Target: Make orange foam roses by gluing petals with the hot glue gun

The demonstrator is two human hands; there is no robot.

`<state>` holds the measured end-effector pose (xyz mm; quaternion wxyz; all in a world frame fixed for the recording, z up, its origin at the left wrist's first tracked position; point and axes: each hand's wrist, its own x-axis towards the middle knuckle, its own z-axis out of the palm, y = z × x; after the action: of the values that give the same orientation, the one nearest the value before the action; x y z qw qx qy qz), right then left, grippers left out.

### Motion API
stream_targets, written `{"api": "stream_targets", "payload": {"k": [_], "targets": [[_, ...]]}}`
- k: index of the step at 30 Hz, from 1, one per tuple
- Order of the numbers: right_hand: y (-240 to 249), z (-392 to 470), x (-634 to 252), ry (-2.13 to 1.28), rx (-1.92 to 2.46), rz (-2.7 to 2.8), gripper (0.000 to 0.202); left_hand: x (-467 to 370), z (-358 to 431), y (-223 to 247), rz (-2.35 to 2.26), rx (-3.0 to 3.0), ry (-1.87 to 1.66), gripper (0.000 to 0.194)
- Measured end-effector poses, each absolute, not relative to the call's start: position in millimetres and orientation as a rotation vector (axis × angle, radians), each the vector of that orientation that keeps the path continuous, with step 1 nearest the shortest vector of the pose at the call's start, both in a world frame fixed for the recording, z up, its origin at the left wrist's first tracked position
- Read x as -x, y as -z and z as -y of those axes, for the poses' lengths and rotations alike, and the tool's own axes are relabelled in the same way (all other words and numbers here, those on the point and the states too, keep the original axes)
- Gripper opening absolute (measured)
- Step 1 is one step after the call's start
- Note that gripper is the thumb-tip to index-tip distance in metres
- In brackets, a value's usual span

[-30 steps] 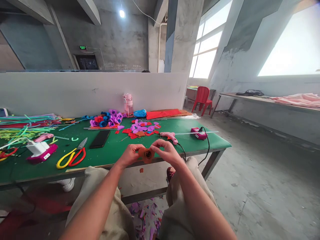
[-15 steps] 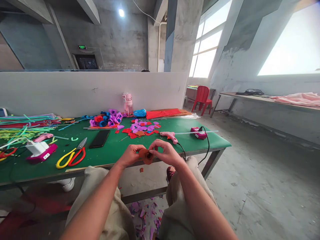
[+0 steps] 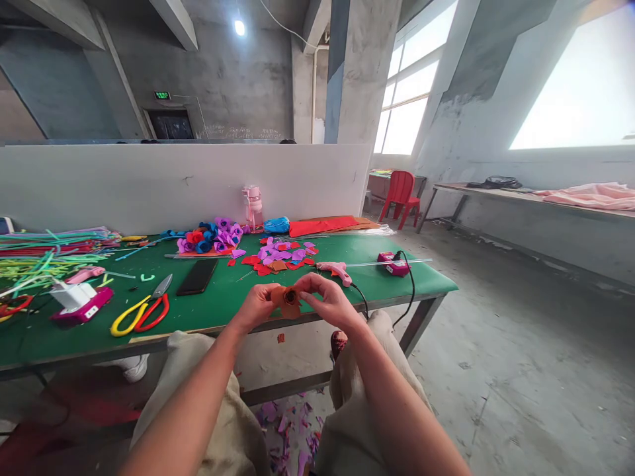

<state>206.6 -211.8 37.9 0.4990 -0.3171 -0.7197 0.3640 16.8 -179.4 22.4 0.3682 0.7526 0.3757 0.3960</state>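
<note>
Between my two hands, just over the table's front edge, is a brown paper flower (image 3: 288, 303) with a rolled centre facing me. My left hand (image 3: 256, 307) pinches its left side. On the opposite side, the fingers of my right hand (image 3: 325, 301) are closed on a petal edge. Beyond my hands lie loose purple, red and brown paper petals (image 3: 282, 253) on the green table (image 3: 238, 284). A pink glue gun (image 3: 335, 270) rests a little past my right hand, its cord trailing down to the right.
Left of my hands are a black phone (image 3: 197, 276) and red-and-yellow-handled scissors (image 3: 141, 313). Finished paper flowers (image 3: 213, 236), a pink bottle (image 3: 253, 208) and red paper sheets (image 3: 322, 226) line the back. A power strip (image 3: 394, 264) sits at right; pipe cleaners (image 3: 54, 248) pile up far left.
The brown flower has been raised slightly and tipped, so its rolled centre now shows more fully. Both hands keep their hold on it.
</note>
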Motion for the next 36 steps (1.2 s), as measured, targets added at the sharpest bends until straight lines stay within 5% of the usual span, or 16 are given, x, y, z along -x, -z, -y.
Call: {"api": "stream_targets", "payload": {"k": [22, 28, 36], "targets": [[-43, 216, -216, -0.722, 0.835, 1.921, 0.022, -16, 183, -23, -0.977, -2.129, -0.898, 0.019], [-41, 208, -221, -0.877, 0.874, 1.55, 0.029, -18, 180, -19, -0.947, -1.847, -1.017, 0.016], [-20, 188, -213, -1.037, 0.867, 1.118, 0.027, -31, 176, -6, -0.836, -1.31, -1.163, 0.038]]}}
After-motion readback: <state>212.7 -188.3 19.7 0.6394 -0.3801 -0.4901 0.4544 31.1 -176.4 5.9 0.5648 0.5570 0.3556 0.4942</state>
